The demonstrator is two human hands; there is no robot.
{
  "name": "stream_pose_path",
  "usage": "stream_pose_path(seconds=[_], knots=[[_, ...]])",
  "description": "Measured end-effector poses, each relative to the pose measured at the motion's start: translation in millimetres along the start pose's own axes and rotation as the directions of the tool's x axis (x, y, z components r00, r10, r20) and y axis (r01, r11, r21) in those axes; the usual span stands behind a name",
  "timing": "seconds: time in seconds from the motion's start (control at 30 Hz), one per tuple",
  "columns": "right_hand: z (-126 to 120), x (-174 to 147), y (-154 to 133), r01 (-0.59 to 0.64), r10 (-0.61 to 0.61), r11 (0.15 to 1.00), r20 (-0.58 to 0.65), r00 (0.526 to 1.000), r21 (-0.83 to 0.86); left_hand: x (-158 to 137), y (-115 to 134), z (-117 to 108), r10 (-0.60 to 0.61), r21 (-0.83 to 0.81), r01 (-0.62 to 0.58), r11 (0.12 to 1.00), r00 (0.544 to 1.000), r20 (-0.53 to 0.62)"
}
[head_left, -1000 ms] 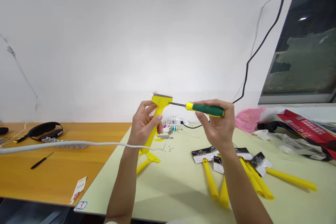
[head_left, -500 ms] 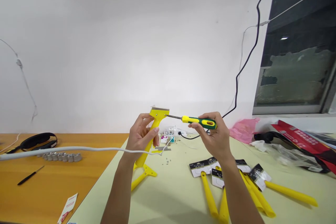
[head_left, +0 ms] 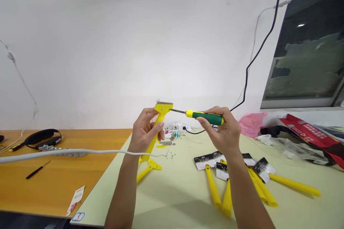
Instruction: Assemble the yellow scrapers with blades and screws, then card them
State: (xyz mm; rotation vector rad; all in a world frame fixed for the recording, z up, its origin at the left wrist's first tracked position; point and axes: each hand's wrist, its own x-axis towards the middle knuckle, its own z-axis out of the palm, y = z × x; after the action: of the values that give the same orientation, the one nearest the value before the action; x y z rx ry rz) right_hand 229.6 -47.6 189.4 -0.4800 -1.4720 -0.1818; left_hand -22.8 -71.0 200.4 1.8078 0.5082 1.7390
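Observation:
My left hand (head_left: pixel 146 130) is closed around the handle of a yellow scraper (head_left: pixel 162 108), holding it upright with its metal blade edge at the top. In my right hand (head_left: pixel 223 128) is a green and yellow screwdriver (head_left: pixel 208 117), gripped by its handle and pointing left. Its tip meets the right side of the scraper head, at a screw spot. A second screw shows on the head's left side. Below my left hand, another yellow scraper body (head_left: pixel 150 168) lies on the pale table. Small screws (head_left: pixel 172 155) are scattered behind it, near grey blades (head_left: pixel 167 143).
Several yellow handles with black-and-white tags (head_left: pixel 213 186) lie at right. A pink bag (head_left: pixel 252 123) and red packaging (head_left: pixel 309 132) sit farther back. On the left wooden table are a black screwdriver (head_left: pixel 37 170) and headphones (head_left: pixel 40 137). A white cable (head_left: pixel 94 151) crosses the view.
The screwdriver handle has rotated in my right hand, its yellow oval panel turning out of sight. The tip stays at the scraper head. My view has shifted slightly.

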Motion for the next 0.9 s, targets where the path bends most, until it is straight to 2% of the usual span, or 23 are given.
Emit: stream_pose_path(seconds=[0.1,0.2,0.33,0.6,0.77,0.9], knots=[[-1,1,-2,-0.083,0.084,0.994,0.010,0.996,-0.072,0,-2,-4,0.004,0.019,-0.004,1.000,1.000,0.010],[-1,1,-5,-0.175,0.178,0.983,0.065,0.982,-0.053,1,-4,-9,0.003,0.031,-0.005,0.999,0.998,0.056],[-3,3,-6,-0.274,0.279,0.960,0.143,0.950,-0.056,1,-6,-13,0.038,0.050,-0.040,0.998,0.998,0.053],[-7,5,-3,-0.240,0.261,0.965,0.270,0.927,-0.106,3,-14,-18,0.054,0.113,-0.059,0.992,0.997,0.046],[-6,5,-3,-0.202,0.225,0.970,0.187,0.956,-0.134,6,-18,-18,0.027,0.105,-0.033,0.994,0.998,0.059],[-1,5,0,-0.272,0.292,0.953,0.162,0.943,-0.137,8,-22,-20,0.042,0.091,-0.048,0.995,0.997,0.069]])
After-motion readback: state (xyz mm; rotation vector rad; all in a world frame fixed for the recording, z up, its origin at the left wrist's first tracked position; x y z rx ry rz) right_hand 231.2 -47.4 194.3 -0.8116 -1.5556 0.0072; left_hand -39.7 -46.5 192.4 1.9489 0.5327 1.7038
